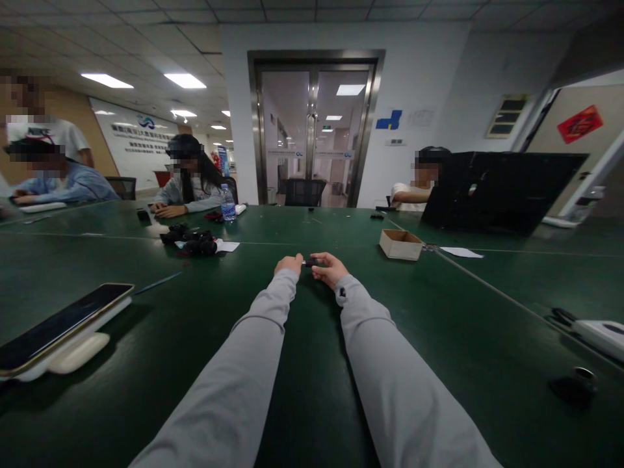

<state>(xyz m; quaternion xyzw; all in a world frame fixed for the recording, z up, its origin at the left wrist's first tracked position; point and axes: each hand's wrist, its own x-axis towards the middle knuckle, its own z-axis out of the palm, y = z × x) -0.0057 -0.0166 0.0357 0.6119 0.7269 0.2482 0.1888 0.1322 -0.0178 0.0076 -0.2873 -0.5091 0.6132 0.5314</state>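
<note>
left hand (289,264) and right hand (329,269) each pinching a black stick (309,263); probably light, stiff, kinda slick; ends seem best to grip

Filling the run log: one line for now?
left hand: holds dark object; right hand: holds it too; box: on table, right

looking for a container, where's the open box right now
In the head view, the open box sits on the green table right of centre, to the right of the right hand and left of the white paper.
</note>
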